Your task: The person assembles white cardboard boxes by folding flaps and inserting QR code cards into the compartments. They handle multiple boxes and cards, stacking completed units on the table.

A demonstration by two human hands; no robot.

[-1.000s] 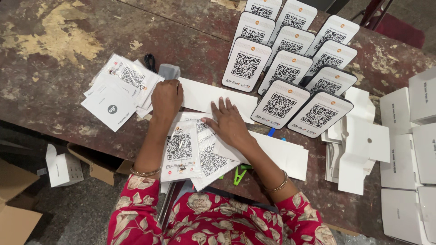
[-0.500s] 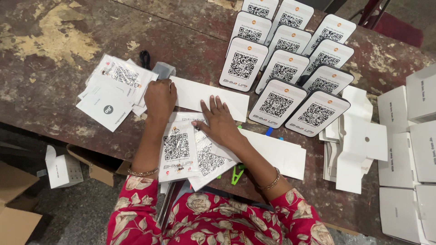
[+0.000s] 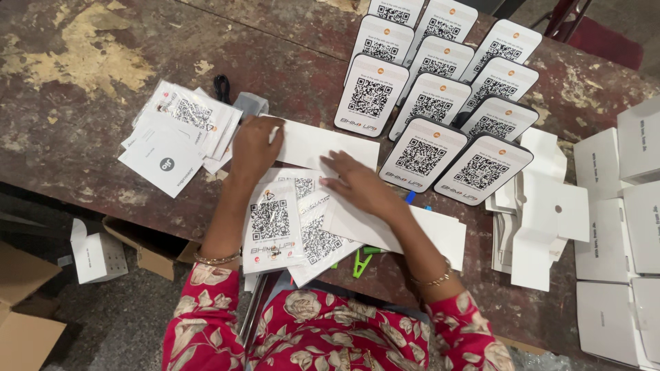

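Sorting step: left hand (image 3: 256,145) pinches a white card (image 3: 323,143); right hand (image 3: 357,184) lies flat, fingers spread, on printed sheets (image 3: 275,223); lifting the card cleanly seems next.

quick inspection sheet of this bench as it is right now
surface: worn wooden table, paint flaked and stained.
job's things: code sheets under the hands; long white strip beyond them.
clutter: leaflet pile on the left; rows of code stands; folded white card inserts; white boxes; green clip.
grippers: left hand on the white strip's end, right hand flat on the sheets, both bare.
cables: black cord by the leaflets.
surroundings: cardboard boxes and small white box on the floor.
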